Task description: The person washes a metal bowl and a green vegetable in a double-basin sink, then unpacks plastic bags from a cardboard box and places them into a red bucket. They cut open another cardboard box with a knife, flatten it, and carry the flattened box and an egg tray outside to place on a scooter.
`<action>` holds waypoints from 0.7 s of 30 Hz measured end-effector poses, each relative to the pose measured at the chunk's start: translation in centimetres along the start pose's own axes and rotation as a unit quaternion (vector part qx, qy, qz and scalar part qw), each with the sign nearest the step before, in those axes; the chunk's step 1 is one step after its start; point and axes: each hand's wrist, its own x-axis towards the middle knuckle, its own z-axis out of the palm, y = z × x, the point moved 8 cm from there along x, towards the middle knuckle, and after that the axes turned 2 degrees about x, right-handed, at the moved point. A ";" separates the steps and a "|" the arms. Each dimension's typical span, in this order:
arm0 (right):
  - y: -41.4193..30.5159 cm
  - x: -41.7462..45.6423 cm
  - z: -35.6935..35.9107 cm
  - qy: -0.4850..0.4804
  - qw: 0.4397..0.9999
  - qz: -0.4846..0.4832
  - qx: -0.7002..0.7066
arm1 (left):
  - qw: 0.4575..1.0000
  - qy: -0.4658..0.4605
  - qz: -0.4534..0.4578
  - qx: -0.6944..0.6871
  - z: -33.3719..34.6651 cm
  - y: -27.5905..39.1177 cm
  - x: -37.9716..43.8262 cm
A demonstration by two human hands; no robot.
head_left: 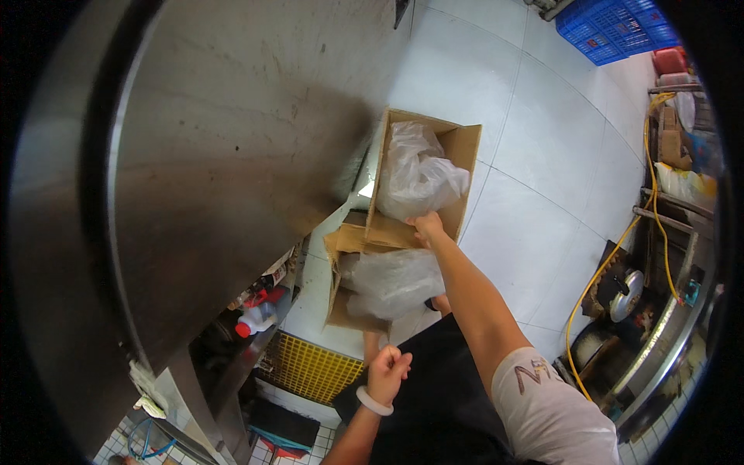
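Observation:
My right hand (pixel 429 228) reaches forward with its fingers curled at the near wall of an open cardboard box (pixel 472 168). In that box lies a crumpled clear plastic bag (pixel 415 174), just beyond my fingertips. Closer to me stands a second open cardboard box (pixel 354 319), with another clear plastic bag (pixel 395 279) in it, partly under my right forearm. My left hand (pixel 388 372) is held in front of my body with its fingers curled in, and I see nothing in it. A white bangle (pixel 374 401) circles the left wrist.
A large metal counter (pixel 250 116) borders the left, with a red-capped plastic bottle (pixel 256 321) on the shelf below. A yellow grid crate (pixel 317 366) sits near my feet. On the right are a yellow hose (pixel 581 308), pans (pixel 628 296) and racks; blue crates (pixel 616 29) stand far back.

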 end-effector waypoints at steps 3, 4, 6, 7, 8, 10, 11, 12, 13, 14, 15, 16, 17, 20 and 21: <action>-0.4 4.7 0.9 0.048 0.966 -0.232 -0.105 | 0.999 -0.018 -0.033 0.022 -0.4 -2.8 0.4; 0.1 5.3 0.9 0.068 0.966 -0.228 -0.104 | 0.999 -0.021 -0.040 0.027 -0.5 -3.7 1.0; 0.5 5.5 0.4 0.110 0.963 -0.222 -0.103 | 0.999 -0.028 -0.040 0.024 -0.1 -4.3 2.6; 1.1 4.1 0.3 0.060 0.985 -0.160 0.024 | 0.999 -0.025 -0.036 0.010 0.1 -4.4 3.5; 0.8 0.8 -0.2 0.009 0.985 -0.096 0.144 | 1.000 -0.025 -0.017 0.003 0.0 -4.9 4.4; 0.9 -4.7 -1.5 -0.122 0.926 0.010 0.356 | 0.998 -0.011 -0.031 -0.056 0.9 -3.3 5.6; 0.8 -6.9 -2.0 -0.209 0.871 0.045 0.442 | 0.996 -0.006 -0.037 -0.080 1.4 -1.9 6.6; 1.0 -9.7 -1.9 -0.278 0.800 0.107 0.521 | 0.986 -0.005 -0.084 -0.147 2.4 -0.7 7.1; -0.3 -13.5 -1.6 -0.343 0.712 0.169 0.589 | 0.968 0.000 -0.132 -0.212 3.3 0.7 7.7; -0.2 -16.2 -2.2 -0.283 0.762 0.199 0.547 | 0.952 0.010 -0.142 -0.270 3.8 2.3 8.6; -0.7 -19.0 -3.0 -0.212 0.805 0.221 0.508 | 0.934 0.010 -0.155 -0.322 4.5 3.6 9.8; 0.0 -20.8 -2.7 -0.275 0.762 0.240 0.534 | 0.933 -0.012 -0.122 -0.340 4.8 5.0 11.0; 1.1 -22.8 -2.3 -0.342 0.716 0.260 0.551 | 0.929 -0.029 -0.083 -0.361 4.5 5.8 12.5; 4.1 -26.7 -2.6 -0.394 0.704 0.245 0.537 | 0.959 -0.026 -0.066 -0.274 4.3 4.8 12.8; 5.1 -27.9 -2.9 -0.367 0.742 0.264 0.494 | 0.972 -0.011 -0.073 -0.222 3.8 3.6 12.1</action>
